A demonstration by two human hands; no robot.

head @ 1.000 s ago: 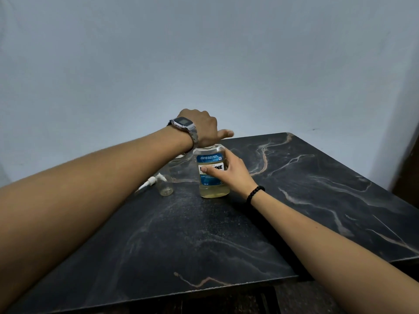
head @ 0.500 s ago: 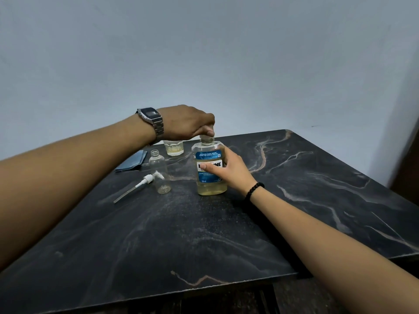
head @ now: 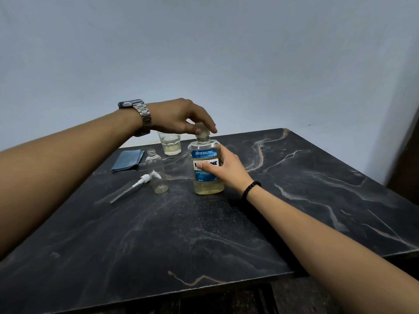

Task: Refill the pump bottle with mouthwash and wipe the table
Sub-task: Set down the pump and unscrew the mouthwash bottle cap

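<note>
Both hands (head: 181, 116) on mouthwash bottle (head: 207, 169)

Setting: plain room, one table against bare wall

Table (head: 294, 200) has a black marble-look top with pale and tan veins, fine dusty speckling toward its middle, front edge thin and slightly chipped-looking. Wall (head: 204, 53) behind is flat pale blue-grey, unmarked apart from a small dark fleck at right. Dark brown vertical strip (head: 408, 155) at far right edge. Light dim and even, soft shadows
</note>
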